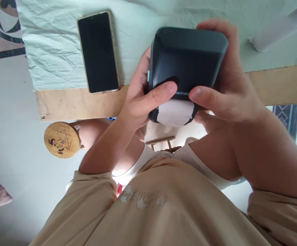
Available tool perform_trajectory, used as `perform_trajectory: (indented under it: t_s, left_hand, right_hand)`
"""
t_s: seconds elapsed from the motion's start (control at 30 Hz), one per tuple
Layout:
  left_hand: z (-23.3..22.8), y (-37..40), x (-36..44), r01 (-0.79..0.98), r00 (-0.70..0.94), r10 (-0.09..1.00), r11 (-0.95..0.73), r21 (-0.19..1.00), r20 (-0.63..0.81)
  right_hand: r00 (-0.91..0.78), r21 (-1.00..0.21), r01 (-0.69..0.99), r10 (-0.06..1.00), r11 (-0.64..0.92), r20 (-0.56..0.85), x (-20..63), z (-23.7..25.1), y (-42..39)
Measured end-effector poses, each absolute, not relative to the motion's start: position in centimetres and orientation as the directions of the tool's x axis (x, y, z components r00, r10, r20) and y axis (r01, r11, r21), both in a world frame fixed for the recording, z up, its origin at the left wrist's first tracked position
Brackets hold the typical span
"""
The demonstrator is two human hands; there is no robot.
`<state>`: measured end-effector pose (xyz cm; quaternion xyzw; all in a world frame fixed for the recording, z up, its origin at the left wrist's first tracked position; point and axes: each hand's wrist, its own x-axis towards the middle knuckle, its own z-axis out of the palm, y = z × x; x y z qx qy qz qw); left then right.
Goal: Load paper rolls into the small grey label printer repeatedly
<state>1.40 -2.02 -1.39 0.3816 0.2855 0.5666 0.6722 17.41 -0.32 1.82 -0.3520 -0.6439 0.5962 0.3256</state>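
left hand (135, 102): fingers curled round the dark box (186, 65), thumb pressed on its near face | right hand (227, 92): fingers wrapped over the far edge, thumb beside white paper (175, 112) | box: held above the counter (279, 83) edge; phone (98, 51) lies left on cloth (53, 51)

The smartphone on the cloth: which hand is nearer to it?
Left. The left hand grips the dark device on the side facing the smartphone, apart from it. The right hand grips the device's far side.
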Motion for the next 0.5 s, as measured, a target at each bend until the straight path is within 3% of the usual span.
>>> perform_trajectory:
  t_s: [0.2,0.37,0.5]
  left_hand:
    - [-0.4,-2.0,1.4,-0.556,0.204,0.979,0.093,0.826,0.027]
    - [0.4,-2.2,1.7,-0.543,0.149,0.986,0.149,0.827,-0.081]
    - [1.1,-2.2,1.8,-0.64,0.138,0.985,0.167,0.75,-0.102]
  right_hand:
    - [-0.521,-0.997,0.067,0.854,0.045,0.004,17.6,1.7,-0.1]
    - [-0.499,-0.993,0.073,0.865,0.097,0.047,17.5,1.4,0.2]
    - [-0.496,-0.998,0.052,0.868,0.016,-0.012,17.4,1.5,0.0]
